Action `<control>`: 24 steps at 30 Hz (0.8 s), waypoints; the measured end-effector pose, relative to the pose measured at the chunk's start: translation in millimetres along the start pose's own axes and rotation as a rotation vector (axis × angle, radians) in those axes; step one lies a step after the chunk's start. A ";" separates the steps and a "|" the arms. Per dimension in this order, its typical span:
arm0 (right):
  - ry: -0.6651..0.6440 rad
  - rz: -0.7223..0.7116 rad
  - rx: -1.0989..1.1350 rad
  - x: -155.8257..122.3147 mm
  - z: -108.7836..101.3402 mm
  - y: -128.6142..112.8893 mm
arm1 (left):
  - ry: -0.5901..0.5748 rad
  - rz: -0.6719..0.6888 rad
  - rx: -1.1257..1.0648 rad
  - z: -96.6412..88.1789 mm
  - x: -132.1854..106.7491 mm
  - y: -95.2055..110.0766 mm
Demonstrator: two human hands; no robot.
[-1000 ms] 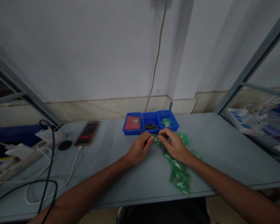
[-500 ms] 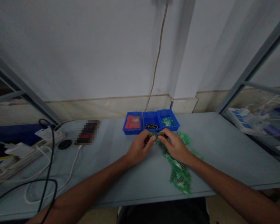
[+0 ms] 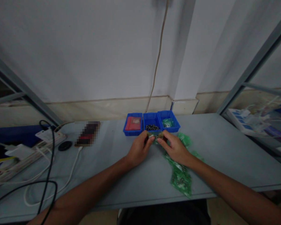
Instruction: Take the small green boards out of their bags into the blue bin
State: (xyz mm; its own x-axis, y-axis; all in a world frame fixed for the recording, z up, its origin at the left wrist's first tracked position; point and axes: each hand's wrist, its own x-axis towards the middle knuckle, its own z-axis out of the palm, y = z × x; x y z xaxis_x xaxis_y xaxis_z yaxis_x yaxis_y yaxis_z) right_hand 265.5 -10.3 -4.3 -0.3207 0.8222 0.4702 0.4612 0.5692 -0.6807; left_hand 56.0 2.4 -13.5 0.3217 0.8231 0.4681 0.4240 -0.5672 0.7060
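Between my two hands is a small green plastic bag, pinched from both sides just in front of the bins; its contents are too small to make out. My left hand is closed on its left end, thumb on top. Closed on the right end is my right hand, its thumb pointing toward the middle. A strip of green plastic bags with small metal-looking parts lies under and beside my right wrist. Behind the hands stand a left blue bin, a middle blue bin and a right blue bin.
Red packets fill the left bin, small black-and-silver parts the middle one, and a green bag the right one. At left are a phone, a black round lid, cables and a power strip. Another power strip lies at right.
Both hands stay in nearly the same place on the small bag. My thumbs have shifted slightly apart, and more of the bag shows between them.
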 end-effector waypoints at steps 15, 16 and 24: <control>0.054 0.039 0.050 0.8 0.3 5.9 | 0.114 0.124 -0.044 2.3 -0.8 -1.2; 0.057 0.044 0.053 0.9 0.1 5.8 | 0.109 0.140 -0.032 2.0 -0.4 -0.8; 0.014 0.046 0.113 0.6 -2.5 0.6 | 0.073 0.179 0.002 -0.7 -1.0 0.5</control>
State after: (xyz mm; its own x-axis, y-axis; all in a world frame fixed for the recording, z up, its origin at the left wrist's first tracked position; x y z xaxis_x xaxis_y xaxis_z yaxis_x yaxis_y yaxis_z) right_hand 267.7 -9.5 -3.0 -0.2895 0.8479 0.4442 0.3783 0.5276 -0.7606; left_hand 55.3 1.3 -13.2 0.3303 0.7087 0.6233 0.3675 -0.7049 0.6067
